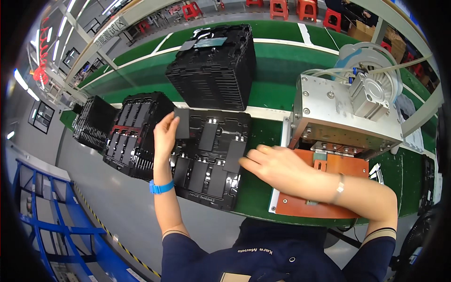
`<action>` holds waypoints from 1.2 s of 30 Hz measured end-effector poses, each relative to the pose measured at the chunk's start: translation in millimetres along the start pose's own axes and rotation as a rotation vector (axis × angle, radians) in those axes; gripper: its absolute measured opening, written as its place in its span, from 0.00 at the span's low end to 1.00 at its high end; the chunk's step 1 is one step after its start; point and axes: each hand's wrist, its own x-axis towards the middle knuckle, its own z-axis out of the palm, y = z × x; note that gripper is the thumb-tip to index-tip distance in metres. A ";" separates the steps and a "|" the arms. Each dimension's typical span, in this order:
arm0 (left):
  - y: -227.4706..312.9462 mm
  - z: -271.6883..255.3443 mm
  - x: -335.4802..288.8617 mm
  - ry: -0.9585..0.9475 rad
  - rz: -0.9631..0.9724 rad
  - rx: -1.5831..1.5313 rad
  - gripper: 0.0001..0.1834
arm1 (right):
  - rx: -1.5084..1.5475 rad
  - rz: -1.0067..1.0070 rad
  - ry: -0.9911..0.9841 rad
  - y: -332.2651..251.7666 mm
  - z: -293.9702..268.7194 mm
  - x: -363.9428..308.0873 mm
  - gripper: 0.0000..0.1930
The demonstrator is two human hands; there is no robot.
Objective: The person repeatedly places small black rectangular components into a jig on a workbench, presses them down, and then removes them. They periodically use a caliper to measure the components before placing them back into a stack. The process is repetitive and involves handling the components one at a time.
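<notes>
Head: green worktop [257, 199]; black tray [231, 124] at near edge; strip [183, 124] pinched by left hand [165, 132]; right hand's [276, 165] grip unclear; red stools [279, 9] beyond.

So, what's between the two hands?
In the head view, part of a black tray lies between the left hand and the right hand, with dark rectangular pieces on it.

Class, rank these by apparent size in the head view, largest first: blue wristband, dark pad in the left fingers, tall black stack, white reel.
1. Tall black stack
2. White reel, partly hidden
3. Dark pad
4. Blue wristband
</notes>
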 end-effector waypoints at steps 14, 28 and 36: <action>-27.9 19.9 -18.9 -0.345 0.063 0.678 0.24 | -0.467 -0.200 -0.129 14.0 48.4 52.8 0.09; 198.8 54.8 -86.4 -0.740 0.443 -1.098 0.16 | -0.430 0.397 0.392 -24.7 -39.5 -184.9 0.14; 245.4 125.8 -164.7 -1.417 0.171 -1.777 0.24 | -0.035 0.618 0.403 -15.6 -31.3 -166.3 0.12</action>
